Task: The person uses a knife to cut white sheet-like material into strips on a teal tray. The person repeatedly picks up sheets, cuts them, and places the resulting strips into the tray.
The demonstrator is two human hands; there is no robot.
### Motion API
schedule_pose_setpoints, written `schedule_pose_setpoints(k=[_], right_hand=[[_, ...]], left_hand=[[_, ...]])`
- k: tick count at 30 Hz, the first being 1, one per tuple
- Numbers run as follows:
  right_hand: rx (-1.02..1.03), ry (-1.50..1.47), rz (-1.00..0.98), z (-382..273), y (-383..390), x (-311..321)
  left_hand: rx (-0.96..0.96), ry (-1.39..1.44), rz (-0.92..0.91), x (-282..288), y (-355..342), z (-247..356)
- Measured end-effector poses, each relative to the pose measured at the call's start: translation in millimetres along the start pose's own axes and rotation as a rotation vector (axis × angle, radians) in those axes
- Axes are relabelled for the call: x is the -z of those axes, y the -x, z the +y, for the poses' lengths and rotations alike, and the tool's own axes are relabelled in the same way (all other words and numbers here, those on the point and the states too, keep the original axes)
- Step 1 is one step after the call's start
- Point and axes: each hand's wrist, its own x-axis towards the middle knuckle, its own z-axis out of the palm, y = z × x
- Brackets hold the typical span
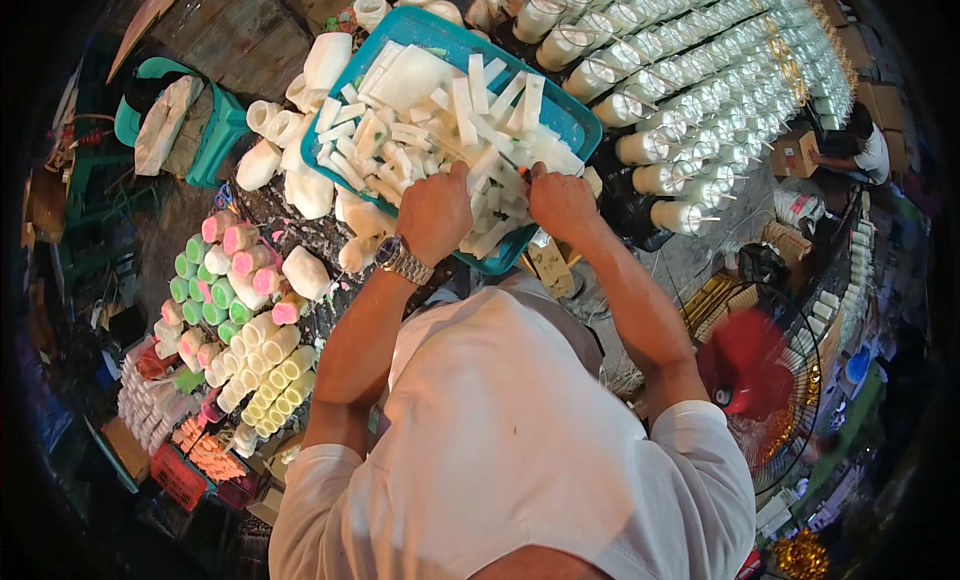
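Observation:
A teal plastic tray holds a heap of white wax-like strips and chunks. Over its near side, my left hand, with a metal watch on the wrist, is closed with its fingertips at the strips; what it grips is hidden. To its right, my right hand is closed around what looks like a small knife, with a dark thin part and an orange spot showing. The knife's tip points up and left into the pieces. A broad white slab lies at the tray's far side.
Rows of white candles in clear cups stand at the upper right. Hollow white wax shells lie left of the tray, with pink, green and cream cylinders nearer. A red-bladed fan is at right; another person sits beyond.

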Motion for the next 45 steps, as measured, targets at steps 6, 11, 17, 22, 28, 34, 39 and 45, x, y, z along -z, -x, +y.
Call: schedule_pose_setpoints(k=[6,11,17,22,28,34,39,45], right_hand=[[0.07,-0.218,-0.046,11.7,10.8,5.2],[-0.012,-0.284,0.072,-6.1,37.7,22.1],[0.052,-0.269,0.39,-34.6,48.3,27.5],[0.062,-0.126,0.348,-32.4,44.5,12.2],[0.04,0.017,0.315,-21.0,31.1,-21.9],[-0.033,0.032,0.178,-25.9,27.7,-19.4],[-0.02,-0.01,0.12,-19.8,26.4,-17.3],[-0.084,-0.125,-0.093,-13.9,19.2,2.1]], left_hand=[[0.002,0.025,-0.021,-0.2,0.6,-2.1],[0.004,0.022,0.017,-4.1,4.4,-8.2],[0.001,-0.006,0.019,-10.0,-7.2,-4.3],[-0.006,-0.014,0.013,-10.7,-6.4,-3.2],[-0.022,-0.025,0.026,-11.3,-7.1,-1.0],[-0.01,0.026,0.014,-8.0,2.9,-3.9],[0.044,0.017,-0.03,-4.6,17.7,-14.1],[0.065,0.015,0.008,-5.9,21.5,-16.3]])
